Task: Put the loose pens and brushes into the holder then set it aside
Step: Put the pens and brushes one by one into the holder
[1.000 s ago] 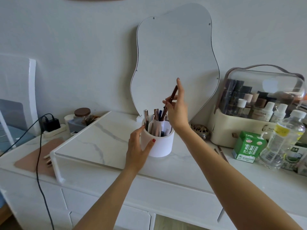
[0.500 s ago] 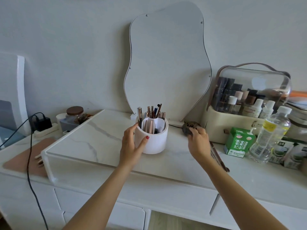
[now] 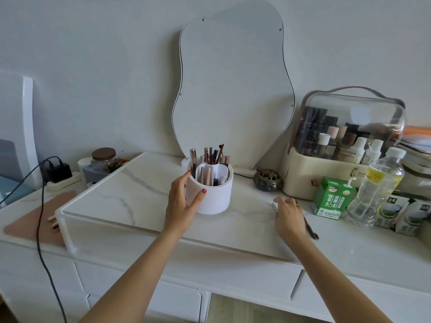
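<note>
the right hand (image 3: 288, 216) lies palm down on the marble-look riser (image 3: 140, 194) toward its right end, fingers curled over something small; only a silvery tip (image 3: 274, 207) pokes out at the fingertips, so whether it is gripped or merely covered cannot be told. a dark brush (image 3: 309, 226) lies just past the riser's right edge, its upper part hidden behind that hand. the left hand (image 3: 180, 203) wraps the left side of the white holder (image 3: 211, 191), thumb on the front wall, fingers at the rim, clasping it. the holder stands upright on the riser near the middle of its back edge, in front of the wavy mirror (image 3: 231, 89), its compartments packed with pens and brushes (image 3: 211, 157) too tangled to count.

half a second ago the right hand was further back, beside the brass incense burner (image 3: 268, 180); now it sits nearer the front edge, and the burner shows in full. the left hand's hold on the holder is unchanged.

to the right on the table stand a clear-lidded cosmetics case (image 3: 347, 141), a green carton (image 3: 331, 199) and a plastic bottle (image 3: 377, 187), close together. at the left end are a brown-lidded jar (image 3: 103, 157), a plugged charger (image 3: 59, 171) with its black cable (image 3: 40, 217) trailing over the front edge, and a tan mat (image 3: 30, 220).
</note>
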